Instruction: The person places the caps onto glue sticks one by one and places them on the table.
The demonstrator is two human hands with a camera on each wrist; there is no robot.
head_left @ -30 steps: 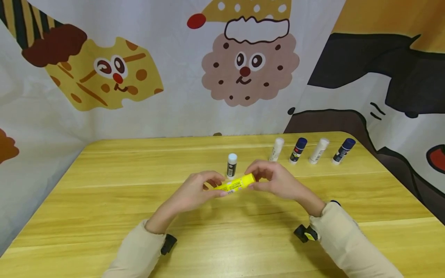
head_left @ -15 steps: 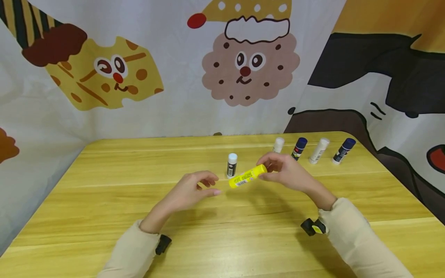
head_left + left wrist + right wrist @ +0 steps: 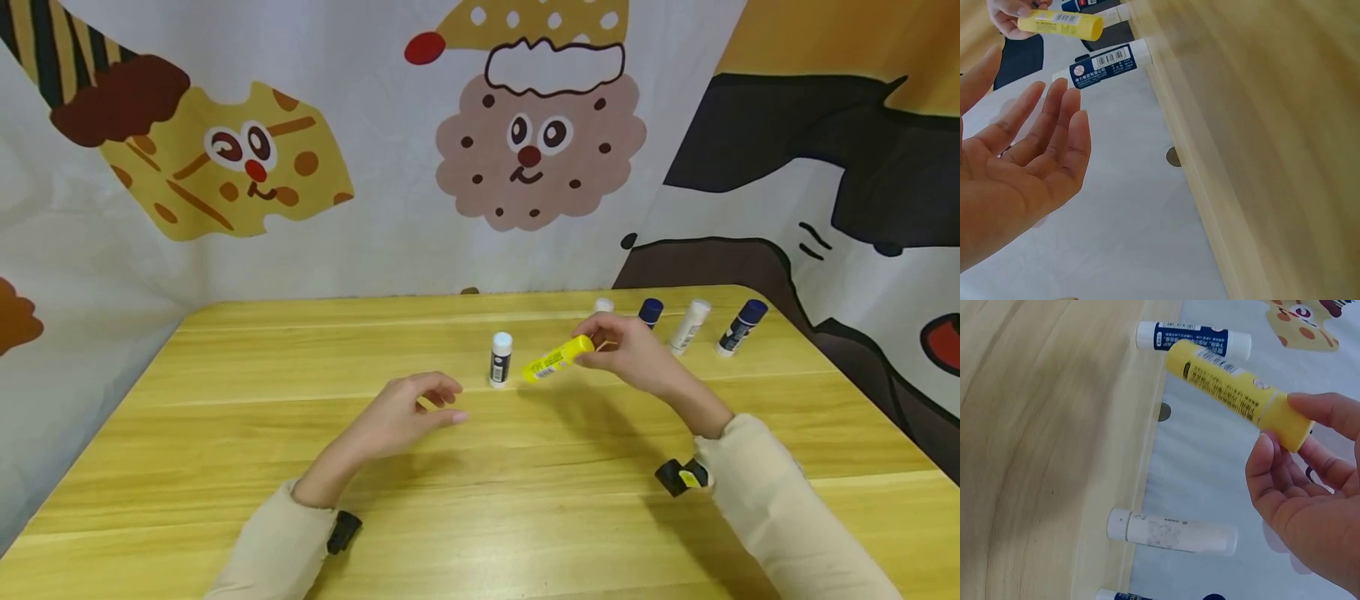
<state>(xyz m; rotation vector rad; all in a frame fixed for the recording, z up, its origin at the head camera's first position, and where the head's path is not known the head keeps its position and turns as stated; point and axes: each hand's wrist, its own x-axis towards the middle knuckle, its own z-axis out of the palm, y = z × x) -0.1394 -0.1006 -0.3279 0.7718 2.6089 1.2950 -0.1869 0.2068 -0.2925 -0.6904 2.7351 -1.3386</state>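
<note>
My right hand (image 3: 630, 354) pinches a yellow glue stick (image 3: 553, 361) by its cap end, and the tube tilts down to the left above the table. In the right wrist view, thumb and fingers grip the cap of the yellow glue stick (image 3: 1222, 384). My left hand (image 3: 405, 414) holds nothing; its fingers are relaxed and slightly bent over the table. The left wrist view shows the left hand (image 3: 1029, 150) with its palm up and fingers apart. A dark-labelled glue stick with a white cap (image 3: 500, 360) stands upright between the hands, just left of the yellow one.
Toward the back right of the wooden table (image 3: 262, 358) stand several glue sticks in a row: a white one (image 3: 603, 306) and a blue-capped one (image 3: 651, 311) partly behind my right hand, then another white one (image 3: 690, 326) and another blue-capped one (image 3: 741, 327). A cartoon-printed curtain (image 3: 390, 250) hangs behind.
The left hand has let go of the yellow glue stick and drawn back slightly left. The right hand has carried the glue stick right and farther back, toward the row.
</note>
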